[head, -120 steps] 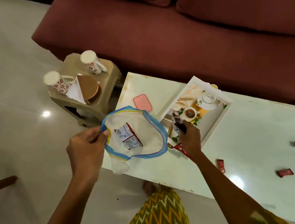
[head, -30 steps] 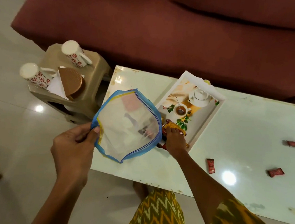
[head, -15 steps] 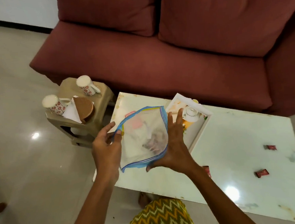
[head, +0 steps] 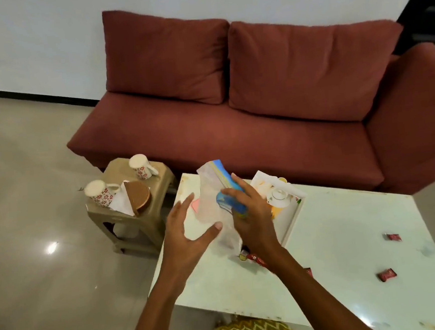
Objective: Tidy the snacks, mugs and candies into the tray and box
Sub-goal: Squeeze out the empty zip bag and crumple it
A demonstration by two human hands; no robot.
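My right hand [head: 251, 222] grips the blue rim of a clear zip bag [head: 213, 196], crumpled and held above the white table. My left hand [head: 184, 236] is open beside the bag, thumb touching its lower part. Snack packets [head: 252, 257] show below the bag, by my right wrist. The white printed tray [head: 292, 220] lies just behind my right hand. Red candies [head: 386, 274] [head: 393, 237] lie on the table at right. Two floral mugs [head: 100, 196] [head: 140, 166] stand on the beige stool [head: 135, 223] at left.
A maroon sofa [head: 259, 114] runs behind the table. On the stool, a brown round lid [head: 138, 200] and white paper [head: 120, 204] lie by the mugs. A pink lid [head: 195, 205] rests on the table under the bag. The floor at left is shiny tile.
The bag was spread wide open between both hands; it is now bunched up in my right hand, and my left hand has let go of the rim. The view has tilted upward.
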